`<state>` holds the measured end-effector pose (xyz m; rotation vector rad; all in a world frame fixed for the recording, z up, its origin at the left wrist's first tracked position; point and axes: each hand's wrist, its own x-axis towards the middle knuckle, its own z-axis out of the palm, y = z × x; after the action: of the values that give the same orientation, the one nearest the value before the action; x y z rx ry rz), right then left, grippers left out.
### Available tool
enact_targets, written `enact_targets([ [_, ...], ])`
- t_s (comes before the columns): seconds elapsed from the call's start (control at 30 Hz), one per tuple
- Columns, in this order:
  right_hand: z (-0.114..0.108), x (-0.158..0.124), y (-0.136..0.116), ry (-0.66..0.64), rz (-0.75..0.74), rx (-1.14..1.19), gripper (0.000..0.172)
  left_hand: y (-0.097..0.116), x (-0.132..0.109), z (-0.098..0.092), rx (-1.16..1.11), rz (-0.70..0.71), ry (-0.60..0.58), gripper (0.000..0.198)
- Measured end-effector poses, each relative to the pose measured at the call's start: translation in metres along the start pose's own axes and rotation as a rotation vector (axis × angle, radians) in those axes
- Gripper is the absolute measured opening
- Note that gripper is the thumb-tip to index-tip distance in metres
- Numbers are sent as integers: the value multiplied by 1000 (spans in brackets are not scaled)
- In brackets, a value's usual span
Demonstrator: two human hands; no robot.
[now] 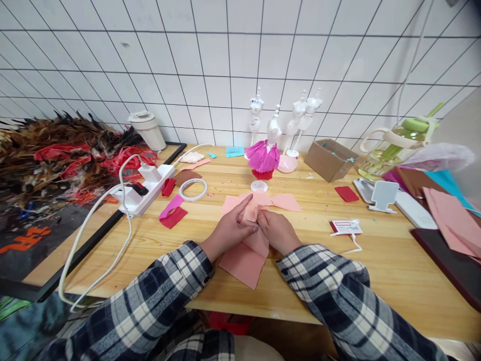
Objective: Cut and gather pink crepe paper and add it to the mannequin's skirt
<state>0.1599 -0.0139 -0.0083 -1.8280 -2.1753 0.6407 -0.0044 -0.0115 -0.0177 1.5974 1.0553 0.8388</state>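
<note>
Pink crepe paper [246, 260] lies on the wooden table in front of me, with more pink pieces behind it. My left hand [233, 226] holds a small pink piece [251, 212] between thumb and fingers. At the right edge of that piece, my right hand [276, 229] pinches the paper; its fingertips touch it. A pink strip with a narrow waist [286, 202] rests just behind my right hand. Beyond the hands stands a small white dress form [274, 131] wearing a magenta and red paper skirt [264, 158].
White tape roll [193, 190], red and magenta scraps [173, 217] and a power strip [148, 190] with looping cables lie left. Behind are more white forms [296, 118] and a cardboard box [331, 159]. A phone stand [384, 194] and a jug [394, 145] are right.
</note>
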Motion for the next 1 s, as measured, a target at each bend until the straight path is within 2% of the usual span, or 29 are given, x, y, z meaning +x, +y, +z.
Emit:
enact_targets([
  [0.13,-1,0,-1,-13,32,-47,48,0,0,0,-9,-25,-26,94],
  [0.4,1,-1,-2,-12,11,-30,44,-6,2,2,75,29,-7,91],
  [0.73,-1,-2,-3,-13,21,-39,45,-9,1,2,1,29,-23,91],
  [1.0,1,0,-1,-19,18,-25,46,-5,0,3,-28,-14,-88,95],
])
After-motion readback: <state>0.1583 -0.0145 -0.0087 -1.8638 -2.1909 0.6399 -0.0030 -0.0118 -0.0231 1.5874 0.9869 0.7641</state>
